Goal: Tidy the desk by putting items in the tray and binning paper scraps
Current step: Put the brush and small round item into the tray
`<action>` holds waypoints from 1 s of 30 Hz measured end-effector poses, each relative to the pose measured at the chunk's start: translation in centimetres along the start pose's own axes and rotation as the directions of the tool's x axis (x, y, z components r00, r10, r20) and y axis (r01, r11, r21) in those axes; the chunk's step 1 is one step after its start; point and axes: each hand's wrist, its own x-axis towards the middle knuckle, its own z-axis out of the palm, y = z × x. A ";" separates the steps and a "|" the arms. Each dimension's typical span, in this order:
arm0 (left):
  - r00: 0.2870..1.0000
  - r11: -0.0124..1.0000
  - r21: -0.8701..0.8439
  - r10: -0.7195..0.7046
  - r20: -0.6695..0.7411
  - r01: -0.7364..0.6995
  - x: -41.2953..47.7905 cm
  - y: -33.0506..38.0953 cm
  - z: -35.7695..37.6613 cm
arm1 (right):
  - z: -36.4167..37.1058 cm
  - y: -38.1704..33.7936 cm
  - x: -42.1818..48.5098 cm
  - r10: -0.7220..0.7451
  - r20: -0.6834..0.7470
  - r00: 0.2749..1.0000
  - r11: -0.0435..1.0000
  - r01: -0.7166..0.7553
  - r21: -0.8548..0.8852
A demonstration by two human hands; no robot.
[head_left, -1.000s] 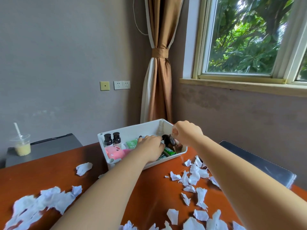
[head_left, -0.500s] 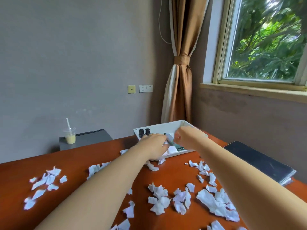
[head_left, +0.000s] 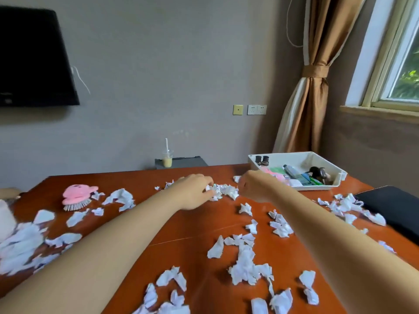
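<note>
Torn white paper scraps [head_left: 243, 266] litter the reddish-brown desk [head_left: 195, 225]. A small heap of scraps [head_left: 226, 191] lies at the far middle, between my hands. My left hand [head_left: 195, 192] rests on its left side with the fingertips pinched on some scraps. My right hand [head_left: 255, 185] hovers just right of the heap, fingers curled away from view. A white tray [head_left: 317, 188] stands at the far right corner, holding small dark bottles, tubes and a pink item. A pink hairbrush [head_left: 77, 197] lies on the desk at the left.
A black notebook [head_left: 394, 206] lies at the desk's right edge. A drink cup with a straw [head_left: 167, 159] stands on a grey cabinet behind the desk. A white object [head_left: 5, 219] sits at the left edge. A dark screen [head_left: 34, 60] hangs on the wall.
Both hands have left the tray and moved left onto the heap of scraps. My view has swung left, bringing the pink hairbrush and the screen into sight.
</note>
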 end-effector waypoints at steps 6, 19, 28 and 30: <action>0.994 0.994 -0.016 -0.111 0.008 0.111 -5.7 -7.0 0.5 | 1.2 -8.1 -0.8 -0.078 0.061 0.995 0.997 0.077 0.019; 0.896 0.894 0.062 -0.440 -0.062 0.444 -14.2 -21.4 3.2 | 5.3 -24.2 0.3 -0.277 0.185 0.943 0.958 0.256 0.130; 0.833 0.833 -0.032 -0.552 0.037 0.553 -16.5 -28.2 5.2 | 7.9 -32.3 5.1 -0.424 0.077 0.902 0.900 0.410 0.146; 0.828 0.819 -0.121 -0.554 0.086 0.560 -17.1 -28.6 5.5 | 8.0 -34.0 6.1 -0.435 0.043 0.900 0.894 0.426 0.137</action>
